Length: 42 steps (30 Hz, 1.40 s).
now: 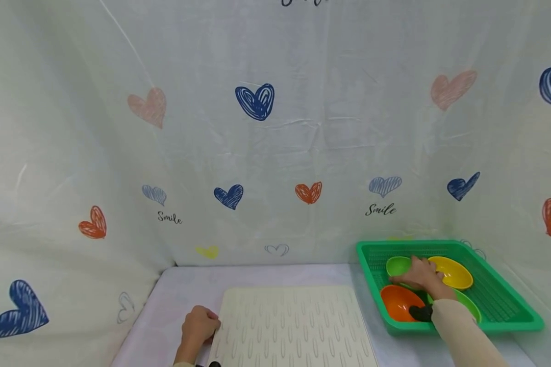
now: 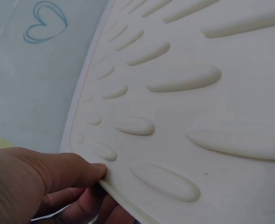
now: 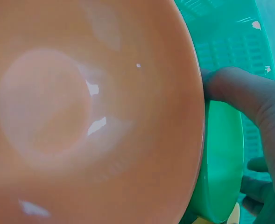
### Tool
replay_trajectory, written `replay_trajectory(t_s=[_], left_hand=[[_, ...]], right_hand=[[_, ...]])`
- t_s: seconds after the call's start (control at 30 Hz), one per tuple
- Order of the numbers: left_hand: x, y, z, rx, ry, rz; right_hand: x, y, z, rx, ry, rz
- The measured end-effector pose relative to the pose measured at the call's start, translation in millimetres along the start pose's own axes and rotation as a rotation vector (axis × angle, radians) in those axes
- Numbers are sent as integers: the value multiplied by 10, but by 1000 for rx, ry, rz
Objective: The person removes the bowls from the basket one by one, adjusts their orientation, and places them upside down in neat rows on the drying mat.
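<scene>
My left hand (image 1: 198, 326) pinches the left edge of a white sheet with raised oval bumps (image 1: 289, 326). In the left wrist view the thumb (image 2: 83, 172) lies on top of that edge and the fingers are curled beneath it. Inside a green plastic basket (image 1: 509, 300), my right hand (image 1: 420, 275) grips a small green bowl (image 1: 396, 265) by its rim, the thumb on one side and fingers on the other. Beside it are an orange bowl (image 1: 395, 302), large in the right wrist view, and a yellow bowl (image 1: 455, 275). Another green bowl (image 1: 469, 306) is partly hidden by my right arm.
The basket stands at the right of a table with a pale cover (image 1: 298, 275). White curtains with printed hearts (image 1: 275, 137) hang behind the table and at both sides. The bumpy sheet lies at the table's middle, left of the basket.
</scene>
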State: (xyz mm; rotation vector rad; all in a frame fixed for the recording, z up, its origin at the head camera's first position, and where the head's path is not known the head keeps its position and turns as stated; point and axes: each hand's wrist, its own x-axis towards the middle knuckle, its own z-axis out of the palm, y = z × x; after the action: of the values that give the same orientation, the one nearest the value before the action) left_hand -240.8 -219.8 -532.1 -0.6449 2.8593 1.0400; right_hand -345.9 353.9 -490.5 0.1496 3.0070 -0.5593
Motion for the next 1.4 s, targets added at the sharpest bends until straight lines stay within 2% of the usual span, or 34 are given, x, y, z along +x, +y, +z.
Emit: replay_trajectory(t_s=[0.37,0.7,0.97,1.2,1.4], left_hand=[[12,-17,11,-6,9,22],[-54,-52,-34,-24,-14,7],[-63,-29,-21,12,-7,30],[-38,5,-29,35,25,60],[-43,16,-39,34,21,70]], right_hand=[[17,-15,28,16,110,-88],[-11,-132,-27,21,108,-144],[-142,-220,-134,-8,174,-205],[-194,-393,-276,66,191,-263],[-250,-540,-329,108,201,-293]])
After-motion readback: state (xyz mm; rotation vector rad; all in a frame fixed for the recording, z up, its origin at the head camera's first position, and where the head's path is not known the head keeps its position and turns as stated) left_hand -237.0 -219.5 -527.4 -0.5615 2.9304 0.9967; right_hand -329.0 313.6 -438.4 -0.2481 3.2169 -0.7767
